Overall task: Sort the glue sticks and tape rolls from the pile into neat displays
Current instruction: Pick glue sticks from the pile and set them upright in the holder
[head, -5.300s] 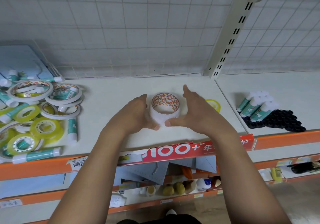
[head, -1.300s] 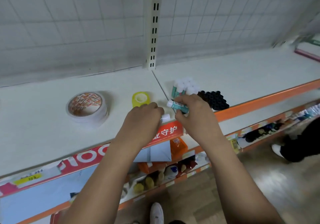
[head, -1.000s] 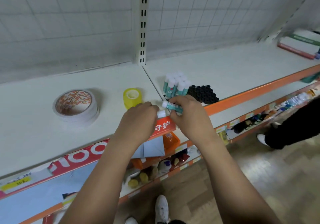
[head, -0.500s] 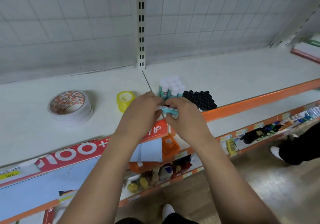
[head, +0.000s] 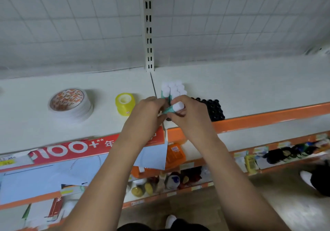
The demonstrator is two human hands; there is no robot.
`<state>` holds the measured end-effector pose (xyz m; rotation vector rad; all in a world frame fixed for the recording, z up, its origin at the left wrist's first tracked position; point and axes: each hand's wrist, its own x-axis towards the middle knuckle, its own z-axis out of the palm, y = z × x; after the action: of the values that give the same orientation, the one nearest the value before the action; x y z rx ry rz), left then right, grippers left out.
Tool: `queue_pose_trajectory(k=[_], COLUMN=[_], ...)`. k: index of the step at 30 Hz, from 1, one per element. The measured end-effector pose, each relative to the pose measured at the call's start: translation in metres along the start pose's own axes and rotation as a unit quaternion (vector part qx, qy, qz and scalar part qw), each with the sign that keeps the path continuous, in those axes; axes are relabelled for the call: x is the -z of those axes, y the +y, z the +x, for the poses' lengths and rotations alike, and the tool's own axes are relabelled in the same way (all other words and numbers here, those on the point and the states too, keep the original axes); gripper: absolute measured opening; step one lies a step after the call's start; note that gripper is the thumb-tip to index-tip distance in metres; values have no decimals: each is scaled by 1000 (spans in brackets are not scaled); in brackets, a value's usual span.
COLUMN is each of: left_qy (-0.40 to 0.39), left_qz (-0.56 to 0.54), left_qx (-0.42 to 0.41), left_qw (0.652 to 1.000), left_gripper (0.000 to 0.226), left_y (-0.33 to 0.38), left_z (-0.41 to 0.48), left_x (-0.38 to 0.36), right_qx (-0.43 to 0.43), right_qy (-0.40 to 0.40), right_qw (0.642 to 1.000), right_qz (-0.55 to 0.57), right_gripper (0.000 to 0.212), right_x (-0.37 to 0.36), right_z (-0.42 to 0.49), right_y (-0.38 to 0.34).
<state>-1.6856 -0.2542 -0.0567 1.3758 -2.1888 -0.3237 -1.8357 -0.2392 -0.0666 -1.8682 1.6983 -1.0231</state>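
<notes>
White shelf board (head: 250, 87), smooth and matt, backed by a white wire grid (head: 71, 25) of square cells.

- Held item: one glue stick (head: 174, 107); cylindrical, teal body, rounded white cap; tilted above the front part of the board, cap up and to the right.
- Right hand (head: 189, 118): fingers curled round the stick just below the cap.
- Left hand (head: 144, 116): fingertips closed in a pinch on the teal lower end; the two hands meet over the join between two shelf sections.
- Just behind the fingers: upright glue sticks (head: 173, 89); tight cluster, white caps uppermost, teal bodies partly hidden by the hands.
- Beside the right hand: block of black round tops (head: 215, 110), packed honeycomb fashion; what they are cannot be told.
- Left of the left hand, apart from it: yellow tape roll (head: 125, 103); glossy, translucent, lying flat with its pale core facing up.
- Farther left: white tape rolls (head: 70, 104); a stack of broad flat rings, top face printed in orange.
- Slotted upright (head: 148, 25): cream metal, rising from the join at the back.
- Orange rail (head: 267, 116) along the front edge; red strip (head: 80, 148) with white numerals under the left section.
- Lower shelf (head: 196, 188): blue sheets (head: 35, 175); small goods, blurred.
- White shoe (head: 305, 176) on the brown floor at the right edge.
</notes>
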Motion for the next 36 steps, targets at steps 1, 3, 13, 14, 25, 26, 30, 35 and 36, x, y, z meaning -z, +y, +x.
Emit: queue_pose_trajectory(k=[1, 3, 13, 14, 25, 26, 30, 35, 36], left_qy=[1, 4, 93, 89, 63, 60, 56, 74, 73], left_qz=[2, 6, -22, -27, -24, -15, 6, 17, 18], left_qx=[3, 13, 102, 109, 152, 155, 173, 168, 170], left_qw=[1000, 1000, 990, 990, 986, 986, 983, 983, 983], left_gripper=[17, 14, 13, 14, 17, 15, 9, 10, 9], left_y=[1, 1, -1, 0, -7, -9, -13, -14, -14], left_z=[0, 0, 11, 12, 25, 27, 32, 32, 32], left_x=[-1, -3, -14, -16, -26, -26, -31, -36, -36], right_qx=[4, 2, 34, 41, 57, 56, 44, 46, 46], right_qy=[-5, -16, -59, -58, -53, -54, -53, -45, -40], right_qw=[1000, 999, 993, 992, 988, 987, 986, 984, 985], right_qz=[7, 34, -99, -106, -137, -139, -152, -165, -162], right_gripper=[29, 36, 18, 18, 22, 23, 22, 19, 19], right_x=[1, 3, 5, 4, -3, -5, -10, -15, -15], right_z=[0, 1, 5, 6, 21, 22, 28, 32, 32], right_y=[1, 2, 27, 28, 28, 27, 27, 27, 26])
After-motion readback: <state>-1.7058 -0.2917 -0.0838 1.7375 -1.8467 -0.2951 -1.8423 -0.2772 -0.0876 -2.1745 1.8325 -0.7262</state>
